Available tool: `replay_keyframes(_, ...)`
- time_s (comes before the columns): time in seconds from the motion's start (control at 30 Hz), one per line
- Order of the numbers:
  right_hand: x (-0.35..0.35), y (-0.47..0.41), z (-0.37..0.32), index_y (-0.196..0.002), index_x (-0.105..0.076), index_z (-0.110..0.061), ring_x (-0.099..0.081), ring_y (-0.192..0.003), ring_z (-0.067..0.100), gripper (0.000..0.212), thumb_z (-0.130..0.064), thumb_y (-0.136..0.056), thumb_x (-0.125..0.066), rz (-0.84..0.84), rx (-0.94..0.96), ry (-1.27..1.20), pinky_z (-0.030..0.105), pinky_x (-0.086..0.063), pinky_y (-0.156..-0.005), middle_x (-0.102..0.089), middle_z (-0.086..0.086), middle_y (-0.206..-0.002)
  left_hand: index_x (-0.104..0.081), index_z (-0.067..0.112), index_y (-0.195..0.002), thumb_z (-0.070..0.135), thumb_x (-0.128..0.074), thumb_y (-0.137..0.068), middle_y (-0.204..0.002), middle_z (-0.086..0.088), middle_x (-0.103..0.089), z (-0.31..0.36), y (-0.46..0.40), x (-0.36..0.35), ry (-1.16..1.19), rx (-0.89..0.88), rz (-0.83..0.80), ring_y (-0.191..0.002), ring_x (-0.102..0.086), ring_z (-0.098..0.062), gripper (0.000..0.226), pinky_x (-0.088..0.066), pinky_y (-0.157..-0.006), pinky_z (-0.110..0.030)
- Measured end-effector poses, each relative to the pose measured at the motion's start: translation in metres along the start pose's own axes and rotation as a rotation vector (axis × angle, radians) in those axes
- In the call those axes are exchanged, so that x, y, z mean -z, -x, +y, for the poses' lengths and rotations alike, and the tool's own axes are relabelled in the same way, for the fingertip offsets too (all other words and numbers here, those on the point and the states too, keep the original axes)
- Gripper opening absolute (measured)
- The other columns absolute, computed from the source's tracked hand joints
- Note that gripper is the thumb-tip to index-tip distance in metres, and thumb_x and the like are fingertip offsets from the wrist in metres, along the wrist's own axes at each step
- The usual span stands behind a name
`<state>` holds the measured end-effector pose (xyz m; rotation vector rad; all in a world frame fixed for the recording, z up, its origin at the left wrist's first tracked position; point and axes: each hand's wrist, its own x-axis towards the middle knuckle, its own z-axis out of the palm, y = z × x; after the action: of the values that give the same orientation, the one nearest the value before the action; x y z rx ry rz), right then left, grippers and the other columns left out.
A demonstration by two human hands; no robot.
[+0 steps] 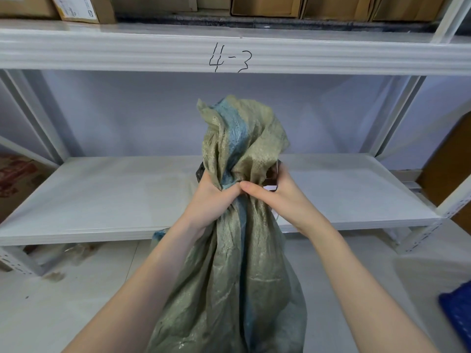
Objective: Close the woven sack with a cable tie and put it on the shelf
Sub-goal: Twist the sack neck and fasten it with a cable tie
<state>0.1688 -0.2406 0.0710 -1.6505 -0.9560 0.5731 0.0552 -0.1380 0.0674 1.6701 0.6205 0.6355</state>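
A green woven sack (229,276) with a blue stripe hangs upright in front of the white shelf (102,194). Its mouth is gathered into a neck, and the loose top (242,133) flares above my hands. My left hand (214,197) is clenched around the neck from the left. My right hand (277,194) grips the neck from the right, thumb across the front. A thin white strip, perhaps the cable tie (276,165), shows beside my right fingers; it is mostly hidden. Something small and dark peeks out behind each hand.
The shelf beam above is marked "4-3" (229,58), with cardboard boxes (267,6) on the level over it. A printed box (15,179) stands at the left. A blue item (456,307) lies on the pale floor at the right.
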Motion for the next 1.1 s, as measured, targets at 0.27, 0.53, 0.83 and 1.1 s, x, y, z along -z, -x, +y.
replay_keyframes(0.27, 0.0, 0.005, 0.006, -0.124, -0.043, -0.019, -0.05, -0.105, -0.002, 0.044, -0.041, -0.088, -0.056, 0.007, 0.037, 0.199, -0.008, -0.034, -0.072, -0.054, -0.017, -0.114, -0.053, 0.008, -0.118, -0.006, -0.047, -0.081, -0.096, 0.0, -0.065, -0.006, -0.005, 0.0, 0.131, -0.029, 0.015, -0.085, -0.063, -0.008, 0.04, -0.051, -0.065, -0.013)
replay_keyframes(0.53, 0.001, 0.004, 0.004, -0.085, -0.049, -0.029, -0.053, -0.088, 0.015, 0.026, -0.032, -0.101, -0.029, 0.091, 0.062, 0.19, 0.027, -0.039, -0.076, -0.057, -0.006, -0.086, -0.053, 0.007, -0.112, 0.024, -0.077, -0.05, -0.101, -0.007, -0.065, -0.009, -0.006, 0.006, 0.303, 0.27, -0.107, -0.082, -0.066, -0.018, 0.068, -0.054, -0.067, -0.026)
replay_keyframes(0.83, 0.003, 0.008, 0.0, -0.103, -0.052, -0.015, -0.051, -0.096, 0.039, 0.026, -0.025, -0.098, -0.029, 0.292, 0.187, 0.657, 0.039, -0.035, -0.068, -0.056, 0.015, -0.102, -0.057, 0.02, -0.116, 0.016, -0.059, -0.073, -0.108, 0.003, -0.066, -0.002, -0.002, -0.013, -0.08, -0.052, 0.15, -0.101, -0.061, -0.012, 0.044, -0.05, -0.094, -0.037)
replay_keyframes(1.1, 0.005, 0.006, -0.004, -0.104, -0.053, -0.004, -0.054, -0.09, 0.046, 0.028, -0.021, -0.101, -0.031, 0.394, 0.226, 0.675, 0.037, -0.023, -0.062, -0.062, 0.026, -0.099, -0.06, 0.009, -0.087, 0.017, -0.051, -0.069, -0.09, -0.005, -0.066, -0.004, -0.005, -0.011, -0.118, -0.038, 0.085, -0.085, -0.063, -0.021, 0.021, -0.053, -0.079, -0.033)
